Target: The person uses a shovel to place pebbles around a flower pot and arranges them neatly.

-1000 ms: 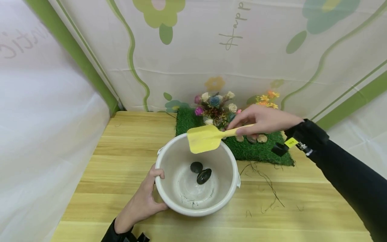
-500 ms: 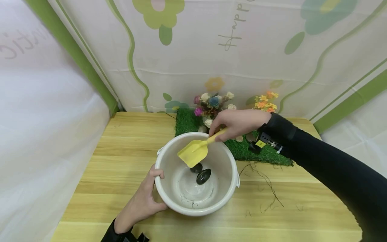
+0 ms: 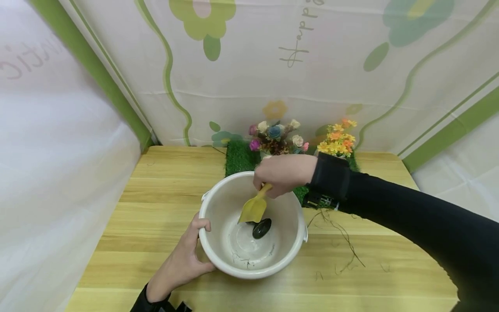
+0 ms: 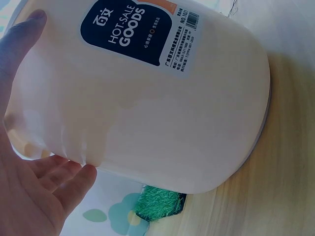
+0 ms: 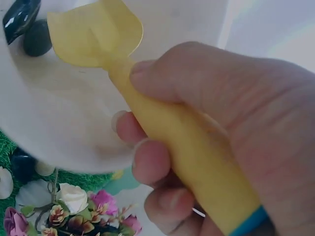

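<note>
A white bucket (image 3: 218, 264) stands on the wooden table, its mouth towards me. My left hand (image 3: 191, 249) grips its left side, fingertips over the rim and thumb low on the outer wall; the left wrist view shows the labelled outer wall (image 4: 147, 113) between thumb and fingers. My right hand (image 3: 282, 173) holds a yellow toy shovel (image 3: 253, 209) by its handle, reaching over the far rim. The blade points down inside the bucket, close to two dark pebbles. One glossy pebble (image 3: 261, 228) shows plainly; the other pebble (image 5: 37, 38) is mostly behind the blade in the head view.
Behind the bucket lies an artificial grass mat (image 3: 238, 159) with mixed flowers (image 3: 274, 134) and yellow-orange flowers (image 3: 337, 139). Thin dry strands (image 3: 347, 238) lie on the table (image 3: 163, 208) to the right. A printed curtain (image 3: 241, 78) hangs along the back.
My right hand has moved left and down, bringing the shovel from above the far rim into the bucket, blade tipped downwards over one pebble. My left hand keeps its grip on the bucket.
</note>
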A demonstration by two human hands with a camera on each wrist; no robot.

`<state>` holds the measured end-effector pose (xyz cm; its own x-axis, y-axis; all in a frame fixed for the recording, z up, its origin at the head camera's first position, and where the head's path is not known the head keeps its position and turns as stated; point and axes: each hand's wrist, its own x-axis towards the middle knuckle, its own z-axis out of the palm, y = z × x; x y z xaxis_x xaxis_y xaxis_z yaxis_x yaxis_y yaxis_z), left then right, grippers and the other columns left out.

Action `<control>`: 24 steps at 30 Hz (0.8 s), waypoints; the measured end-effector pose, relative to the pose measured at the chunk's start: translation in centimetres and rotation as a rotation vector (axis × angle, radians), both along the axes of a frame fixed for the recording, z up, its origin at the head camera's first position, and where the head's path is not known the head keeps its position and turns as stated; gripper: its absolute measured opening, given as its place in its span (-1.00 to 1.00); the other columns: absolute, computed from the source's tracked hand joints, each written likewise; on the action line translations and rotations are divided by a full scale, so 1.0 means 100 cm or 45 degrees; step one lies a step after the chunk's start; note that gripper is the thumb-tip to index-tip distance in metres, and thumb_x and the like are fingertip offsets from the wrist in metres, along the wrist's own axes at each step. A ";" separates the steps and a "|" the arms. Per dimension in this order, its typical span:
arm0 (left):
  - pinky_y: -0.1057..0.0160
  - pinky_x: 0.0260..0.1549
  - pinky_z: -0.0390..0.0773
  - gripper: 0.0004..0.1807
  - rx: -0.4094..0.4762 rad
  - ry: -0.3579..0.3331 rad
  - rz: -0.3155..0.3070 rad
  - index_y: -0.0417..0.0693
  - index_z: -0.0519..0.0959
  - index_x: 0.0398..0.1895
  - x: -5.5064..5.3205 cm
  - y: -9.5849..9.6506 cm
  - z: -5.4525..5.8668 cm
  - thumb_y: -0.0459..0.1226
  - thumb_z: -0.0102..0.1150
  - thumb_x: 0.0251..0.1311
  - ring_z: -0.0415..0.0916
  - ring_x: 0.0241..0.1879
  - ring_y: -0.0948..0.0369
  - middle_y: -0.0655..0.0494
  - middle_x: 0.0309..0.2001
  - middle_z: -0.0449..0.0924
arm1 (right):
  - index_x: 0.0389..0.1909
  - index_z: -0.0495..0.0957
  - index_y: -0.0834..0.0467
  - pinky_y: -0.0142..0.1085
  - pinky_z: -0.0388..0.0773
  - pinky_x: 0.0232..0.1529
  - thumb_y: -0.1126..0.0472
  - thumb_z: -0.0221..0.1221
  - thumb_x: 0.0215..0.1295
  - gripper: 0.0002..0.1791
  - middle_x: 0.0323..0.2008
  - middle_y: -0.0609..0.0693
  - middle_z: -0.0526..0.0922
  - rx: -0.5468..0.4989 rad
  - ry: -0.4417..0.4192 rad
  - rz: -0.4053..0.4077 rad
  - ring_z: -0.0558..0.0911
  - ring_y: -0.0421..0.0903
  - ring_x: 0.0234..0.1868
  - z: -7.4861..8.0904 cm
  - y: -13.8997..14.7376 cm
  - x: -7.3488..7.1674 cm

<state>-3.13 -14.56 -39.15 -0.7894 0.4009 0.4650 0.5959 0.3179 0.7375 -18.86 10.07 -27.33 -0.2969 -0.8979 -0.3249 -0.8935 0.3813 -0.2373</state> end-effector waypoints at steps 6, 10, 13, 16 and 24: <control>0.11 -0.04 0.39 -0.29 0.008 0.010 -0.003 -0.12 0.16 -0.17 0.000 -0.001 -0.001 -0.18 0.47 -0.31 0.25 0.09 -0.17 -0.09 0.22 0.17 | -0.63 0.31 0.04 -0.35 0.13 -0.56 0.40 0.10 0.00 -0.77 -0.61 -0.11 0.23 0.136 0.209 0.022 0.17 -0.17 -0.58 -0.007 -0.018 0.012; 0.09 -0.05 0.40 -0.28 0.005 0.015 -0.003 -0.10 0.15 -0.16 0.000 -0.001 -0.001 -0.16 0.47 -0.30 0.25 0.11 -0.15 -0.09 0.23 0.16 | -0.58 0.34 0.04 -0.36 0.21 -0.57 0.41 0.09 0.06 -0.78 -0.56 -0.11 0.35 0.187 0.317 0.048 0.25 -0.16 -0.57 -0.015 -0.023 0.018; 0.05 -0.05 0.40 -0.28 0.002 0.001 -0.002 -0.09 0.15 -0.16 0.000 0.000 -0.001 -0.16 0.47 -0.30 0.25 0.11 -0.16 -0.14 0.23 0.16 | -0.56 0.37 0.04 -0.37 0.23 -0.60 0.39 0.09 0.11 -0.80 -0.55 -0.11 0.39 0.185 0.361 0.062 0.29 -0.18 -0.60 -0.019 -0.023 0.021; 0.02 -0.06 0.41 -0.27 0.002 -0.016 -0.003 -0.09 0.14 -0.16 0.000 -0.001 0.000 -0.17 0.48 -0.30 0.26 0.11 -0.16 -0.21 0.22 0.16 | -0.57 0.36 0.04 -0.37 0.23 -0.63 0.39 0.11 0.12 -0.79 -0.56 -0.10 0.40 0.161 0.413 0.078 0.28 -0.19 -0.62 -0.023 -0.022 0.023; 0.02 -0.06 0.41 -0.27 0.007 -0.008 0.004 -0.09 0.14 -0.15 0.000 -0.001 -0.001 -0.19 0.48 -0.32 0.25 0.11 -0.17 -0.23 0.22 0.16 | -0.60 0.34 0.02 -0.35 0.28 -0.66 0.36 0.13 0.07 -0.78 -0.59 -0.10 0.41 0.147 0.577 0.152 0.34 -0.19 -0.61 -0.030 -0.022 0.028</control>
